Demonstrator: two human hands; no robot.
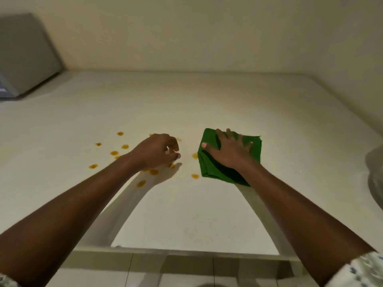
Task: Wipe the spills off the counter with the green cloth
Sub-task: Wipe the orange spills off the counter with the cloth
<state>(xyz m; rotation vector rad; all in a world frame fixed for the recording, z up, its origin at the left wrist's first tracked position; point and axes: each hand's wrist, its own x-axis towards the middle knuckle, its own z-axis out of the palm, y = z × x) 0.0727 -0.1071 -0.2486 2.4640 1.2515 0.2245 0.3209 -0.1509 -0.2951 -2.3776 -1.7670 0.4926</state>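
Observation:
A folded green cloth (211, 164) lies on the white counter (186, 214) right of centre. My right hand (232, 151) rests flat on top of it, fingers spread and palm down. Several small orange-yellow spills (114, 153) dot the counter to the left of the cloth; two drops (195, 176) sit just at its left edge. My left hand (158, 151) hovers above the spills with its fingers curled in and nothing held. It hides some of the drops beneath it.
A grey appliance (24, 56) stands at the back left corner against the wall. A pale rounded object (376, 175) shows at the right edge of the counter. The counter's front edge (186, 252) runs below my forearms, with tiled floor under it.

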